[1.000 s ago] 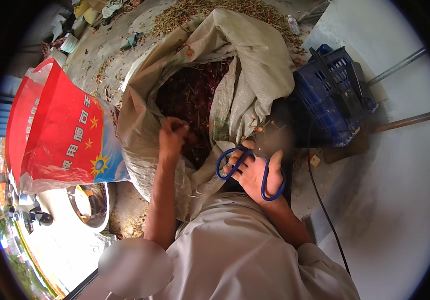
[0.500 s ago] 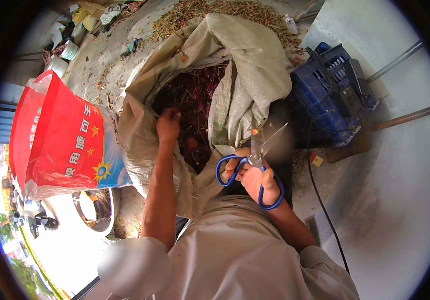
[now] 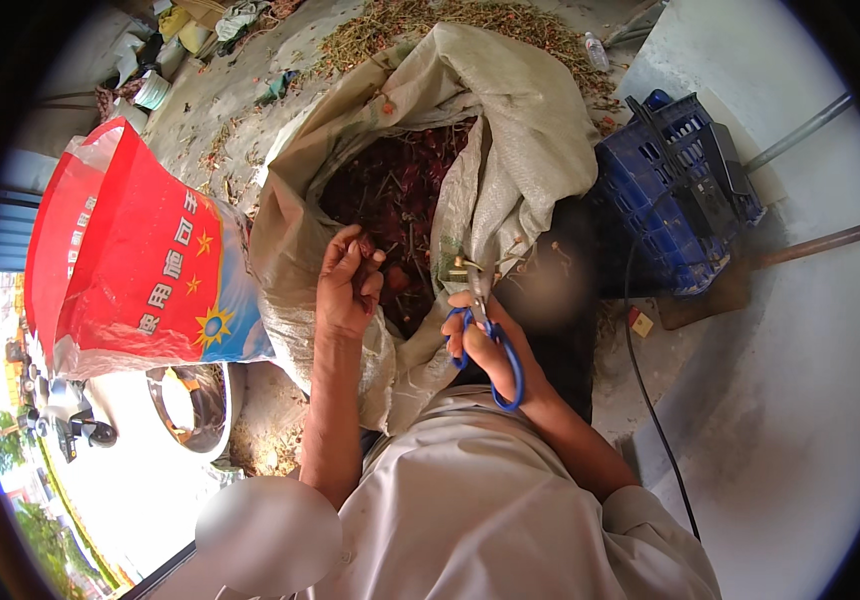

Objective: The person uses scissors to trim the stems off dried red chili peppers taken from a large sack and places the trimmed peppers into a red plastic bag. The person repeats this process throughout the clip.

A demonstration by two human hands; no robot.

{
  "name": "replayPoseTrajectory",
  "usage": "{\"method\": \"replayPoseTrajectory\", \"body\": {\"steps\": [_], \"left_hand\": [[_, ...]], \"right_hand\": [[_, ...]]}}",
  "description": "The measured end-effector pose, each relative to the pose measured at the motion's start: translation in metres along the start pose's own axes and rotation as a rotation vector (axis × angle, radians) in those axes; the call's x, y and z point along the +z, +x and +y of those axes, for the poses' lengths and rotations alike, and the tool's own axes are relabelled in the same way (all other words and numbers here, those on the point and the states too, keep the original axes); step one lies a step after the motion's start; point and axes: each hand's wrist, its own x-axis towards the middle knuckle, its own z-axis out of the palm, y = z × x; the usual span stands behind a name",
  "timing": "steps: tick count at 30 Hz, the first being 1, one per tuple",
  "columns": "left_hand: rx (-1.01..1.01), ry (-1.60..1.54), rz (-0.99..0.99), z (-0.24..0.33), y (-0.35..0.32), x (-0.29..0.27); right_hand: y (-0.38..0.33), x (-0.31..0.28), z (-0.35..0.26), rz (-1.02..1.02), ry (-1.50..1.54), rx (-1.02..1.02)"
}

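Note:
A woven white sack (image 3: 535, 130) stands open in front of me with its rim rolled down. Inside lie dark red dried pods with thin stems (image 3: 400, 185), which look like dried chilies. Over the sack's near left rim, my left hand (image 3: 350, 285) is closed, fingers pinching a small dark red pod (image 3: 366, 244). My right hand (image 3: 495, 355) grips scissors with blue handles (image 3: 516, 372) at the sack's near right edge. Their blades (image 3: 480, 288) point away from me and look nearly together. Small pale stem bits show by the blade tips.
A red and blue printed bag (image 3: 130, 260) stands left of the sack, with a round white tub (image 3: 230, 410) nearer. To the right are a blue plastic crate (image 3: 655, 190) and a black cable (image 3: 650, 420) along the wall. Cut stems (image 3: 490, 15) litter the far floor.
My left hand has come up out of the sack toward me, now with a pod in its fingers. The scissors have swung upright and their spread blades have come together.

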Motion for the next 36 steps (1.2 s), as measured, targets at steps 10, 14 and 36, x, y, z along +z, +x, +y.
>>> {"method": "replayPoseTrajectory", "body": {"steps": [10,14,36], "left_hand": [[-0.089,-0.304,-0.043,-0.01,-0.02,0.012],[-0.022,-0.228,-0.149,-0.014,-0.023,0.014],[0.144,0.172,-0.021,-0.011,-0.045,0.033]], "right_hand": [[0.026,0.024,-0.019,0.09,-1.04,-0.13],[0.026,0.027,-0.021,0.083,-1.139,-0.13],[0.01,0.02,0.001,0.032,-0.282,0.004]]}}
